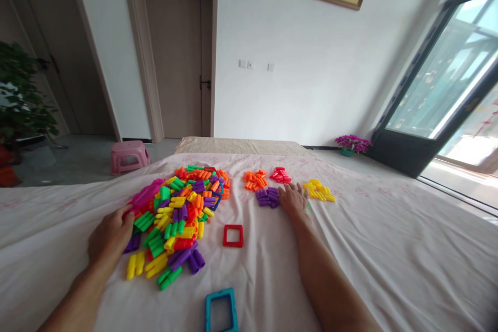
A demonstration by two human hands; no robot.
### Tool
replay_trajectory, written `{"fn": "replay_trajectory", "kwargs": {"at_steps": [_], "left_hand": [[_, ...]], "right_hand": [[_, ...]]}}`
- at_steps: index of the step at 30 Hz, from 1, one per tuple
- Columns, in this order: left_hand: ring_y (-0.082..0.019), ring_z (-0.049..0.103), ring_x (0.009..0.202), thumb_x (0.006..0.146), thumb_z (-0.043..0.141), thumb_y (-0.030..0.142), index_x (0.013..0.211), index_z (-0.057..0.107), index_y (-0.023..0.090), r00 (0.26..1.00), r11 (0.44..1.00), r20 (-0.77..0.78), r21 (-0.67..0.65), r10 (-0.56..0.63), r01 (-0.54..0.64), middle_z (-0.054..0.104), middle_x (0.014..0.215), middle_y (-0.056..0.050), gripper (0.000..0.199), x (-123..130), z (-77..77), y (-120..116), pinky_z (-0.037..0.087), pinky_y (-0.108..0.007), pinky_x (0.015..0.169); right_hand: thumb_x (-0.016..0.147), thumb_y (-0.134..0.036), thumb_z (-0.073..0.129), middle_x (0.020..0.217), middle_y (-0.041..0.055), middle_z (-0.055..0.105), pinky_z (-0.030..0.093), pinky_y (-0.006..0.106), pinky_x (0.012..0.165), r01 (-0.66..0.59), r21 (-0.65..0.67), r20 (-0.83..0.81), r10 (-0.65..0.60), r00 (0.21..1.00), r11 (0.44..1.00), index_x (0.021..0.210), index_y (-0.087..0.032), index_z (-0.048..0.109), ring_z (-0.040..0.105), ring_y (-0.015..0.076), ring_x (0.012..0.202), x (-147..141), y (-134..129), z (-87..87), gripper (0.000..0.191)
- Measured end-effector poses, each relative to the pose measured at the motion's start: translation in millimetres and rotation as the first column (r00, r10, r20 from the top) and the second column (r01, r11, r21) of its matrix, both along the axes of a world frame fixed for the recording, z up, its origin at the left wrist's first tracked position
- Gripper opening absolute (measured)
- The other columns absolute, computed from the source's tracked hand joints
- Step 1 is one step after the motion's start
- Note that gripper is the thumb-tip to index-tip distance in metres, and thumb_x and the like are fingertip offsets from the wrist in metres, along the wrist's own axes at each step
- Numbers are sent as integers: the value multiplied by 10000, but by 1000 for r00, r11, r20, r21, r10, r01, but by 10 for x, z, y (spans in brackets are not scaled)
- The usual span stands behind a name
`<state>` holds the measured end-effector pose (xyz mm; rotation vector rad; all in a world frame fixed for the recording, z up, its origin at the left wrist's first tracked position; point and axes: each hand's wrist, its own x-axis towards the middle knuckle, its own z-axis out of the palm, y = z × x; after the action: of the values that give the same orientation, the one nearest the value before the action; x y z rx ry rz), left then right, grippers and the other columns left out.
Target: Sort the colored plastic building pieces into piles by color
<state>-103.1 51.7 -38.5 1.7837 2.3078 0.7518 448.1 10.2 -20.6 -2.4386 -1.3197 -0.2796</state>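
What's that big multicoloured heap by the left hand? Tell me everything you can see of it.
The multicoloured heap is a loose jumble of small, plastic-looking pieces in yellow, green, purple, orange and red, many shaped like paired tubes. They lie at varied angles, many overlapping, on the pale cloth. A bright pink item sits at its far left edge. The left hand is at its left side; whether the fingers grip a piece is unclear.

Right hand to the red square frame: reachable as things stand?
Likely yes. Only cloth shows between the right hand and the red square frame; the purple pieces lie just beyond that path, so they shouldn't block it.
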Motion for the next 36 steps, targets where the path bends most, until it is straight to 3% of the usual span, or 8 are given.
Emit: {"fn": "replay_trajectory", "kwargs": {"at_steps": [4,9,14,19,21,24,29,36], "left_hand": [[-359,668,1179,1005,275,499,1384,665,171,1000,1000,2,0,15,-15,698,1355,-190,635,7,-4,11,504,-458,955],[-364,669,1173,996,281,497,1387,665,171,1000,1000,6,-7,27,-27,695,1357,-189,637,24,4,13,504,-458,950],[-369,662,1190,997,255,501,1398,653,173,1000,1000,15,-11,23,-22,689,1363,-191,653,24,-18,14,496,-466,965],[-372,657,1198,1000,277,486,1387,662,163,1000,1000,24,18,14,-15,692,1364,-193,635,30,-26,12,496,-465,969],[-374,660,1193,1002,272,490,1389,664,162,1000,1000,24,24,12,-12,694,1357,-197,641,35,-17,3,498,-468,966],[-375,668,1171,1004,278,487,1387,669,159,1000,1000,26,20,16,-17,698,1348,-203,638,41,-3,-9,503,-471,956],[-376,664,1176,1001,290,483,1379,674,159,999,1000,31,22,15,-16,696,1356,-199,629,47,4,-4,501,-478,968],[-385,649,1214,1001,272,485,1412,651,176,999,999,33,-33,25,-24,675,1390,-201,639,62,54,-18,491,-486,976]], "right_hand": [[1047,-341,479,1400,78,684,153,535,1248,-147,211,112,125,986,966,1274,-257,745,444,293,1419,-159,-31,111,360],[1031,-267,539,1171,90,765,379,431,1099,-472,354,186,434,881,807,1103,-234,787,597,265,1175,-608,-49,282,260],[1027,-232,575,966,71,768,476,344,865,-789,306,117,801,587,533,1014,-222,773,650,221,926,-1340,-164,366,198],[958,-250,694,1143,62,752,469,349,928,-959,102,80,959,273,265,1217,-238,725,637,227,1046,-1940,-357,319,261],[964,-371,716,1216,69,725,465,357,936,-969,37,64,967,247,245,1314,-252,684,622,238,1087,-2063,-407,271,371],[957,-514,713,1263,71,694,455,364,942,-961,-17,40,961,274,275,1339,-276,664,607,244,1113,-2132,-441,225,452],[895,-362,771,1177,53,708,444,367,941,-950,-36,31,950,310,311,1170,-247,702,600,241,1095,-2097,-455,257,306],[908,-486,761,1230,85,707,471,380,932,-943,-41,13,944,329,329,1220,-231,676,611,261,1137,-2142,-466,256,412]]}}
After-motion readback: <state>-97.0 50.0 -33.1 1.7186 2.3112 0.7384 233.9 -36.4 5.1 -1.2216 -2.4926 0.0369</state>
